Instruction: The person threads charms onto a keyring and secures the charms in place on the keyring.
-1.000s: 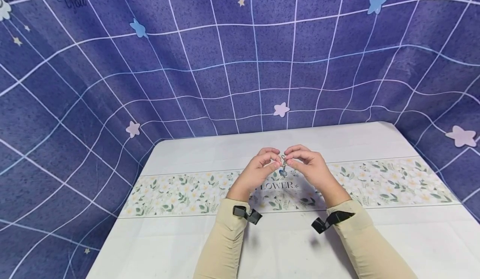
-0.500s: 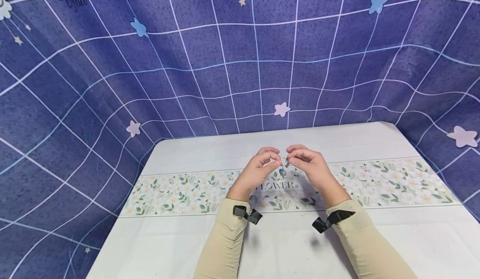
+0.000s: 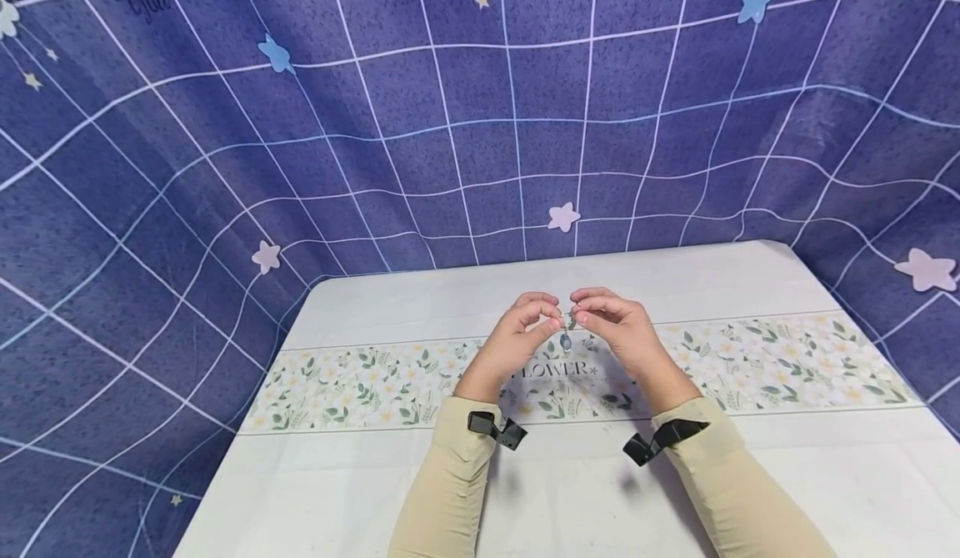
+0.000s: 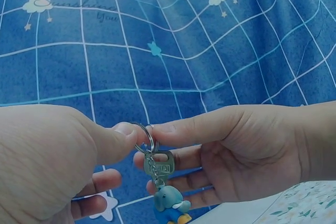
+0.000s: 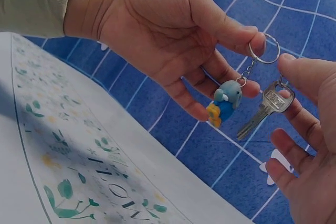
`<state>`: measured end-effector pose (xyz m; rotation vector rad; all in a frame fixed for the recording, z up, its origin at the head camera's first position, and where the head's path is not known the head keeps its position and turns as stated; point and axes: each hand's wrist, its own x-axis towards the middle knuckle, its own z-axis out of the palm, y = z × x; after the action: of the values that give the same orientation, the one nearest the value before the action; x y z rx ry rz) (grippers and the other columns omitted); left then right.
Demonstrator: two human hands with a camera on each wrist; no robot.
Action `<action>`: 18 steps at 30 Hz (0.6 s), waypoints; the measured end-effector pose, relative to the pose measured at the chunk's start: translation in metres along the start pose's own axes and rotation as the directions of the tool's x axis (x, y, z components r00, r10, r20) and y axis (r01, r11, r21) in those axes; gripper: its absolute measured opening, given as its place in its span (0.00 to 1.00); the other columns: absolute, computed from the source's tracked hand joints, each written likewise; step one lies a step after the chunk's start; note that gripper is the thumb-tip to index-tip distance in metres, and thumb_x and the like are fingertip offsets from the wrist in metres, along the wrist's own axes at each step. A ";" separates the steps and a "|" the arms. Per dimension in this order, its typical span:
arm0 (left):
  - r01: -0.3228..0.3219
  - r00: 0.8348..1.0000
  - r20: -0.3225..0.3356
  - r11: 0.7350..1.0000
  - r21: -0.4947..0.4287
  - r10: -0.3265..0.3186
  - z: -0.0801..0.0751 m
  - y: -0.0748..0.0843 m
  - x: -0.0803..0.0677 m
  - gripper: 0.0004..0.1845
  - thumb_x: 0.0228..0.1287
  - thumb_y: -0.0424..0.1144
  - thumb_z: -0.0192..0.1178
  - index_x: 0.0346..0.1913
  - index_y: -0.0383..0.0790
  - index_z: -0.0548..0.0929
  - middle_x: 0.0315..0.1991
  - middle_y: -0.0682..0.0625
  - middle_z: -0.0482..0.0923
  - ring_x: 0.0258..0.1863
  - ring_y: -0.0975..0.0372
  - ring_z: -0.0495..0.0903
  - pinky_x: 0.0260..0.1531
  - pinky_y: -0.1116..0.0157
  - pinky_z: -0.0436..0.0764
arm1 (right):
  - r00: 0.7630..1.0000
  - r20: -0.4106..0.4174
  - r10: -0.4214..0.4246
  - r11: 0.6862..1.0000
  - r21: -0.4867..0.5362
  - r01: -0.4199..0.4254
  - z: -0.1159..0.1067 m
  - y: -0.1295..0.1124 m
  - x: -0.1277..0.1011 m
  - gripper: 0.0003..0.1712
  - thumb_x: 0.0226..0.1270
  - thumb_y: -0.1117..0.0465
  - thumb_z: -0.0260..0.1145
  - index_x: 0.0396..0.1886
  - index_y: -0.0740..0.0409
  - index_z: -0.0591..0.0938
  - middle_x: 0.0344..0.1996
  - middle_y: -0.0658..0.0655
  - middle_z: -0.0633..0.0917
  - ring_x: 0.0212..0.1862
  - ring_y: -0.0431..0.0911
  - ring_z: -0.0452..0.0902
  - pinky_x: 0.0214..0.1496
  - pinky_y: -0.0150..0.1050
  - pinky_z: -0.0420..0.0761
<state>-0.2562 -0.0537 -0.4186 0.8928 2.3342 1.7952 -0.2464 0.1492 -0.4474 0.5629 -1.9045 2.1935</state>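
Above the table my left hand (image 3: 506, 345) pinches a metal key ring (image 5: 264, 51) between thumb and forefinger. From the ring a short chain (image 5: 248, 71) drops to a blue elephant charm (image 5: 226, 102) with yellow feet. Facing it, my right hand (image 3: 626, 337) has its thumb and forefinger at the ring's other side. There it pinches the top of a silver key (image 5: 266, 109), whose blade slants downward in the right wrist view. In the left wrist view the key's head (image 4: 159, 165) shows behind the chain. The other fingers of both hands are spread and loosely bent.
A white tablecloth (image 3: 360, 491) with a floral band (image 3: 360, 387) and printed lettering covers the table below. Behind it hangs a blue curtain (image 3: 420, 158) with grid lines and stars. Black straps with small devices (image 3: 495, 429) circle both wrists over beige sleeves.
The charm has turned, looking narrower in the head view. The right fingertips moved slightly away from the left ones, then back closer. Both arms stay nearly in place.
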 end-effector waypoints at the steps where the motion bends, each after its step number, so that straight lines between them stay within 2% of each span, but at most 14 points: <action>1: 0.000 1.000 -0.001 1.000 0.004 0.000 0.000 0.000 0.000 0.06 0.74 0.32 0.58 0.41 0.30 0.81 0.62 0.37 0.72 0.66 0.50 0.68 0.67 0.44 0.63 | 1.000 0.004 -0.011 1.000 -0.008 0.011 -0.001 0.000 0.000 0.09 0.67 0.72 0.67 0.42 0.78 0.82 0.52 0.58 0.81 0.57 0.49 0.77 0.53 0.34 0.81; 5: 0.003 1.000 -0.007 0.999 0.033 -0.003 0.001 -0.003 0.001 0.06 0.73 0.33 0.59 0.39 0.33 0.82 0.61 0.40 0.72 0.65 0.50 0.68 0.66 0.44 0.63 | 0.998 0.022 -0.064 0.994 -0.086 0.065 -0.002 -0.002 0.001 0.07 0.67 0.73 0.68 0.41 0.75 0.84 0.52 0.64 0.81 0.57 0.47 0.76 0.59 0.35 0.77; 9: 0.026 1.000 -0.009 0.997 0.071 -0.026 0.001 -0.001 0.000 0.06 0.74 0.35 0.59 0.40 0.35 0.83 0.61 0.42 0.72 0.66 0.49 0.66 0.66 0.41 0.64 | 0.993 0.031 -0.117 0.973 -0.199 0.121 -0.003 -0.004 0.001 0.05 0.64 0.75 0.69 0.39 0.70 0.86 0.51 0.67 0.81 0.57 0.46 0.75 0.63 0.35 0.72; 14: 0.056 0.998 -0.013 0.991 0.125 -0.055 0.002 0.001 0.000 0.06 0.74 0.37 0.59 0.41 0.38 0.84 0.62 0.45 0.71 0.67 0.50 0.62 0.64 0.39 0.64 | 0.984 0.043 -0.172 0.932 -0.315 0.177 -0.002 -0.005 0.001 0.08 0.60 0.79 0.70 0.37 0.68 0.88 0.50 0.69 0.83 0.56 0.53 0.76 0.59 0.30 0.72; 18: 0.072 0.997 -0.019 0.984 0.161 -0.070 0.002 0.004 -0.002 0.06 0.73 0.38 0.60 0.42 0.39 0.85 0.62 0.46 0.70 0.68 0.51 0.61 0.64 0.43 0.65 | 0.981 0.050 -0.188 0.910 -0.367 0.193 0.003 -0.015 -0.001 0.08 0.58 0.80 0.70 0.36 0.70 0.87 0.48 0.72 0.83 0.55 0.62 0.76 0.57 0.27 0.72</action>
<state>-0.2527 -0.0522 -0.4162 0.8066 2.5151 1.6095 -0.2396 0.1491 -0.4337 0.6613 -2.0986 1.6565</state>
